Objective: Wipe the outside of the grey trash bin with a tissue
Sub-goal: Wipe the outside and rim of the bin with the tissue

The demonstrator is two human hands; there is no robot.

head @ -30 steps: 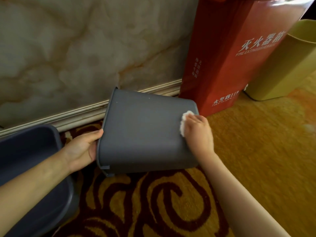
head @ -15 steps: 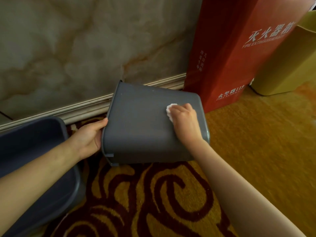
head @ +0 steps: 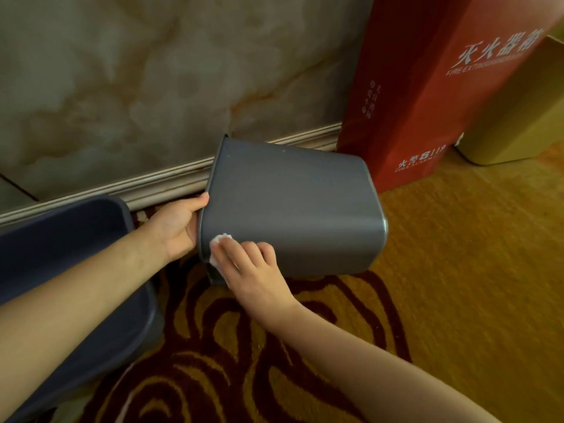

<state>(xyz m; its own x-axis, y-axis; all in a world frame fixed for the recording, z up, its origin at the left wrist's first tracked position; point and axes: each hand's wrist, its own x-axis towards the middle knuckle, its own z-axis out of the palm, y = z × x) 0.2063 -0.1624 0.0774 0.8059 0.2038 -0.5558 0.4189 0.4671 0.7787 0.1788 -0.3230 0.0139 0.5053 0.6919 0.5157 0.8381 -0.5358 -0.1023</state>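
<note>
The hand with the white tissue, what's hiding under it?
Under the right hand only a crumpled white tissue peeks out, pressed against the tipped grey plastic trash bin near its rim. The rest of the tissue and the bin wall beneath are covered.

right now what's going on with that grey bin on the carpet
A person is wiping the grey trash bin, which lies on its side on the patterned carpet by the wall. The left hand grips its rim to steady it, while the right hand presses a white tissue against the bin's outer side near the rim end.
</note>
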